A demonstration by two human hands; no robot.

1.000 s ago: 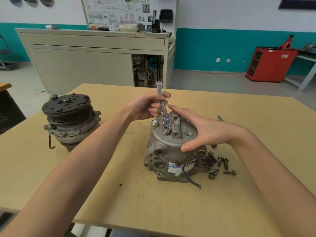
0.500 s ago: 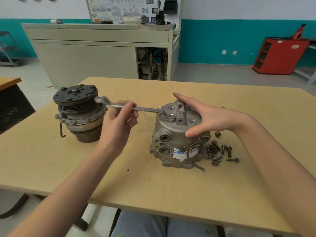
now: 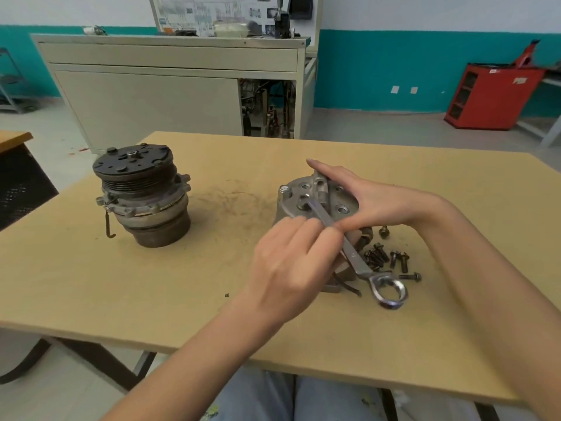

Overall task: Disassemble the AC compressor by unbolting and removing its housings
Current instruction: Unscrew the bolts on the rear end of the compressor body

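One bolt (image 3: 301,203) at least is still in the top of the rear housing (image 3: 334,199), which stands right of centre on the table (image 3: 121,284), and one end of the wrench (image 3: 349,252) is seated on it. Other holes in that face are already empty. The loose bolts (image 3: 385,259) lie in a heap just beside the housing, and the clutch-and-pulley section (image 3: 142,196) stands well apart to the left, so I judge the unbolting nearly done and the lifting-off not yet begun. The left hand (image 3: 291,268) has its fingers curled round the wrench shank. The right hand (image 3: 373,202) lies flat on the housing, fingers straight and together. Half a second ago the handle pointed left toward the clutch; now its ring end points toward the person, an anticlockwise swing.
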